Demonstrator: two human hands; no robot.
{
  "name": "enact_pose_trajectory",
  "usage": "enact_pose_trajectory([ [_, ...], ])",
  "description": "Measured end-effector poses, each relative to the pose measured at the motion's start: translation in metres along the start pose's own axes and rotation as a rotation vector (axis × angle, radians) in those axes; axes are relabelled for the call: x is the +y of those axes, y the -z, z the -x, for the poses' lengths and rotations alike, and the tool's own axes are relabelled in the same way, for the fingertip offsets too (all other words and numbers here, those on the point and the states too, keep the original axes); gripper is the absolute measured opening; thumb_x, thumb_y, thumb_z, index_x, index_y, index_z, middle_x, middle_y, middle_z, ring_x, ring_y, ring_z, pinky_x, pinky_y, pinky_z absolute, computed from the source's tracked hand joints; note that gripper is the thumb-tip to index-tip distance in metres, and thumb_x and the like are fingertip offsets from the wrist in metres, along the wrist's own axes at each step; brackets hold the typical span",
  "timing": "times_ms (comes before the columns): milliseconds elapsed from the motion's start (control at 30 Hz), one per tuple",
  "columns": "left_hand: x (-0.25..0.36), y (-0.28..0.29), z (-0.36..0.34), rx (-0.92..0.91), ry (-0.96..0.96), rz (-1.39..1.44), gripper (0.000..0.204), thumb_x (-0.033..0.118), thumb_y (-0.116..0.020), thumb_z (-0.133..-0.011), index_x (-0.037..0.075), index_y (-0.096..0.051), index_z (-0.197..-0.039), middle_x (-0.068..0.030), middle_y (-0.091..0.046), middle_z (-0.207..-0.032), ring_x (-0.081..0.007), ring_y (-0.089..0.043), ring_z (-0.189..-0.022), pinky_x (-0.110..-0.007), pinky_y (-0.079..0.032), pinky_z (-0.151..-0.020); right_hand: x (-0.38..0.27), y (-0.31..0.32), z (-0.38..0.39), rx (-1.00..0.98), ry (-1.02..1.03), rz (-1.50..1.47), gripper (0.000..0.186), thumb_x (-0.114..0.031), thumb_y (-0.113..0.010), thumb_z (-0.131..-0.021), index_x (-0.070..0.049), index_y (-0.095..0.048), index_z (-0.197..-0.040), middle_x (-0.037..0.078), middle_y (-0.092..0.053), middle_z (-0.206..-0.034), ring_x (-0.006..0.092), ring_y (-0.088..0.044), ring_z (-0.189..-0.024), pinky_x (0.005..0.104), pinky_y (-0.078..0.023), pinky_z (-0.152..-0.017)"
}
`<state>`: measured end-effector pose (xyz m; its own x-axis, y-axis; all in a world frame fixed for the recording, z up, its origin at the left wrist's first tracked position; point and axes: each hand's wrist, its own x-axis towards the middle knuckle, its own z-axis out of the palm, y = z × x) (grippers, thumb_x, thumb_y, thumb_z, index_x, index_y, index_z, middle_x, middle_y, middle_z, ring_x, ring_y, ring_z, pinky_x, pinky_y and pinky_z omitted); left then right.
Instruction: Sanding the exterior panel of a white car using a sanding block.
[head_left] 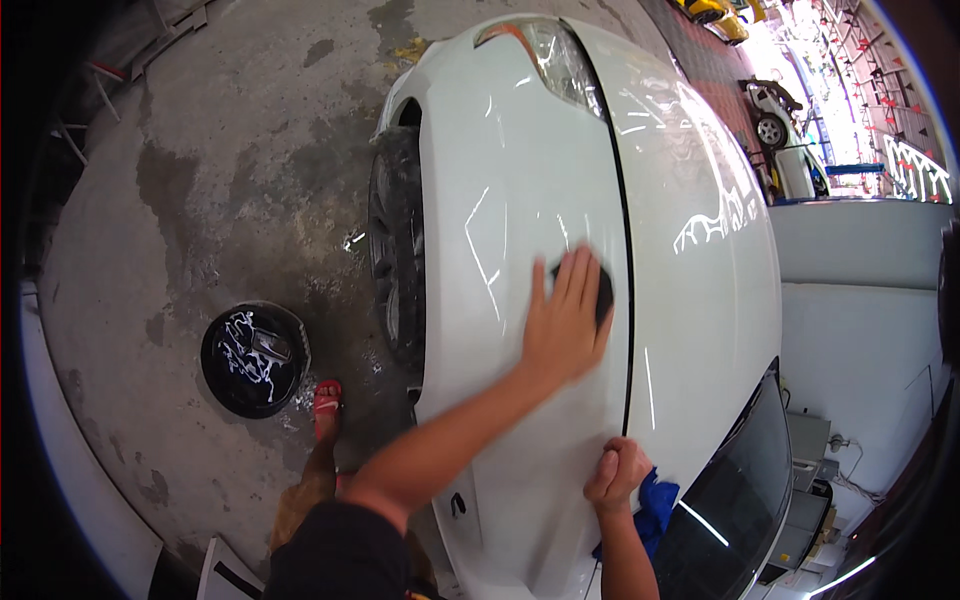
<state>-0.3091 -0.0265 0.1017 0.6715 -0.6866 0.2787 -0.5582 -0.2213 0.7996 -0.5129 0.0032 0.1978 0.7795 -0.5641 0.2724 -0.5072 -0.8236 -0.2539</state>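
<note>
My left hand (565,315) lies palm down on a black pad (605,292), fingers stretched over it and slightly blurred. The pad's edge shows beside the fingers, pressed against the white car's front fender (500,330), close to the dark gap along the hood. Nearer to me, my right hand (617,470) is closed in a fist over that gap. A crumpled blue cloth (655,505) comes out from under this fist and wrist; what lies inside the fingers is hidden. Bright light streaks reflect off the glossy paint.
On the wet concrete floor at left stands a black bucket (300,335) with dark liquid. Below the fender is the front wheel (397,240); the headlight (560,65) is at the far end. The windshield (735,490) lies to the right. My foot wears a red sandal (327,400).
</note>
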Motion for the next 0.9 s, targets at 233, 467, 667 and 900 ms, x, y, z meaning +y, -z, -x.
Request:
enact_pose_trajectory([
  [233, -0.072, 0.016, -0.159, 0.114, 0.054, -0.209, 0.056, 0.035, -0.028, -0.104, -0.003, -0.043, -0.143, -0.0142, -0.040, -0.154, -0.0258, -0.033, -0.145, -0.060, -0.011, -0.120, -0.017, -0.018, -0.007, -0.024, 0.033, -0.059, 0.024, -0.017, -0.046, -0.090, 0.000, -0.052, -0.074, 0.011, -0.050, -0.058, 0.0285, -0.049, -0.047, 0.0375, -0.038, -0.049],
  [467, -0.039, 0.014, -0.035, 0.046, -0.167, -0.124, 0.060, 0.036, -0.042, -0.100, -0.005, -0.045, -0.143, -0.0193, -0.040, -0.154, -0.0313, -0.036, -0.144, -0.060, -0.011, -0.120, -0.002, -0.004, -0.001, -0.044, 0.049, 0.020, 0.022, -0.016, -0.046, -0.088, 0.000, -0.053, -0.075, 0.012, -0.052, -0.059, 0.0302, -0.050, -0.048, 0.0387, -0.039, -0.049],
  [667, -0.074, 0.009, -0.152, 0.115, -0.022, -0.255, 0.055, 0.034, -0.036, -0.102, -0.002, -0.046, -0.143, -0.0154, -0.041, -0.153, -0.0271, -0.036, -0.144, -0.058, -0.010, -0.121, -0.016, -0.011, -0.007, -0.058, 0.032, -0.019, 0.021, -0.016, -0.047, -0.086, 0.000, -0.054, -0.074, 0.013, -0.053, -0.060, 0.0314, -0.051, -0.048, 0.0394, -0.039, -0.049],
  [900, -0.060, 0.018, -0.115, 0.020, -0.074, -0.216, 0.059, 0.036, -0.033, -0.103, -0.004, -0.043, -0.145, -0.0163, -0.036, -0.157, -0.0269, -0.032, -0.147, -0.059, -0.007, -0.121, -0.009, -0.005, -0.004, -0.076, 0.018, 0.007, 0.021, -0.017, -0.048, -0.086, 0.000, -0.055, -0.075, 0.013, -0.053, -0.061, 0.0315, -0.051, -0.049, 0.0392, -0.039, -0.050],
])
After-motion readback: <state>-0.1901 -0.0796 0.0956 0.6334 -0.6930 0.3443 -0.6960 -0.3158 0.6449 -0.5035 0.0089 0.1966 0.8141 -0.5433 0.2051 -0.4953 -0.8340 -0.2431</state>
